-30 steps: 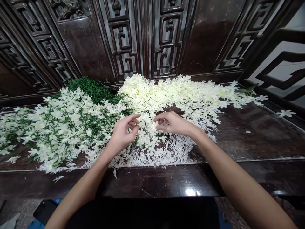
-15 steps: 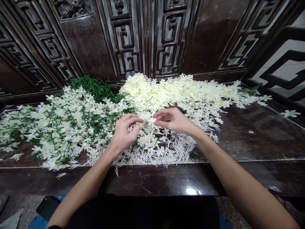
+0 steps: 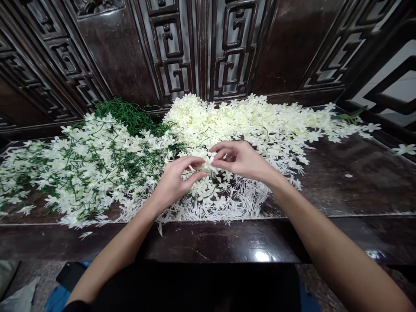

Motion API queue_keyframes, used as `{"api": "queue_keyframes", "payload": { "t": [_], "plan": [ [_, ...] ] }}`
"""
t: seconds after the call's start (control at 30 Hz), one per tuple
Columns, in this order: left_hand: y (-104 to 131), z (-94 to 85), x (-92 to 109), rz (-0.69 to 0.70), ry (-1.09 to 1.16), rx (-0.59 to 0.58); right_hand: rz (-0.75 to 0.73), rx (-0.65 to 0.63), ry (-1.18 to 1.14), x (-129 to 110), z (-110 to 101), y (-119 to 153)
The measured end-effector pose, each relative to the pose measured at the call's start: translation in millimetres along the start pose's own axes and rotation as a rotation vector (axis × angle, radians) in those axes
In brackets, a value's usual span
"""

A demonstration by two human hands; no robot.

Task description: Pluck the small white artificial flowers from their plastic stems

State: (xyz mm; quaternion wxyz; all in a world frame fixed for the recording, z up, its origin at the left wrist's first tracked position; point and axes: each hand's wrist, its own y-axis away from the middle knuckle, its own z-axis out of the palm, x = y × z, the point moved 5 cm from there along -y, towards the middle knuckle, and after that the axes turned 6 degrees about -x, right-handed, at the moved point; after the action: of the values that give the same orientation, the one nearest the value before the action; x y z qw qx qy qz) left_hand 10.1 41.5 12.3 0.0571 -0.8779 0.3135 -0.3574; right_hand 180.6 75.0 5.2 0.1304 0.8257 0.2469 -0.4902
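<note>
Over the middle of the dark wooden bench, my right hand (image 3: 242, 161) pinches a small white artificial flower (image 3: 208, 163) between thumb and fingers. My left hand (image 3: 180, 178) faces it from the left, its thumb and index finger apart and their tips close beside the flower; I see nothing held between them. Beneath both hands lie loose white flower heads (image 3: 206, 188). To the left spreads a heap of white flowers on green stems (image 3: 87, 160). Behind the hands is a mound of cream-white flower heads (image 3: 221, 121).
Thin white sticks (image 3: 248, 197) are scattered along the front of the bench (image 3: 325, 190). A tangle of bare green stems (image 3: 125, 113) sits at the back left. A carved wooden panel (image 3: 126, 56) rises behind. One flower (image 3: 404, 149) lies apart at far right.
My left hand has moved right and slightly up, closer to the flower, with its thumb and index finger wider apart. My right hand still holds the flower. The view has shifted slightly.
</note>
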Motion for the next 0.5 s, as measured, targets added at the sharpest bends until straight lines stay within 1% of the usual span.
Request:
{"api": "queue_keyframes", "payload": {
  "t": [0.07,0.17,0.27,0.37,0.4,0.43,0.47,0.5],
  "plan": [
    [0,0.5,5,0.067,0.024,0.044,-0.023,-0.018,-0.011,-7,5,0],
    [0,-0.5,8,0.093,0.047,0.085,-0.063,-0.042,-0.058,-15,12,1],
    [-1,-2.5,7,0.066,0.050,0.095,-0.069,-0.051,-0.077,-16,12,2],
    [-1,-7.0,5,0.004,0.032,0.142,-0.061,0.008,0.019,-17,2,6],
    [-1,-8.7,4,-0.019,0.039,0.166,-0.057,0.002,0.050,-17,1,7],
    [0,-10.3,2,-0.043,0.055,0.189,-0.047,-0.047,0.067,-18,2,9],
    [0,-11.7,1,-0.065,0.082,0.214,-0.031,-0.141,0.067,-19,6,10],
    [1,-12.9,-1,-0.086,0.119,0.237,-0.006,-0.277,0.050,-19,13,12]
  ]
}}
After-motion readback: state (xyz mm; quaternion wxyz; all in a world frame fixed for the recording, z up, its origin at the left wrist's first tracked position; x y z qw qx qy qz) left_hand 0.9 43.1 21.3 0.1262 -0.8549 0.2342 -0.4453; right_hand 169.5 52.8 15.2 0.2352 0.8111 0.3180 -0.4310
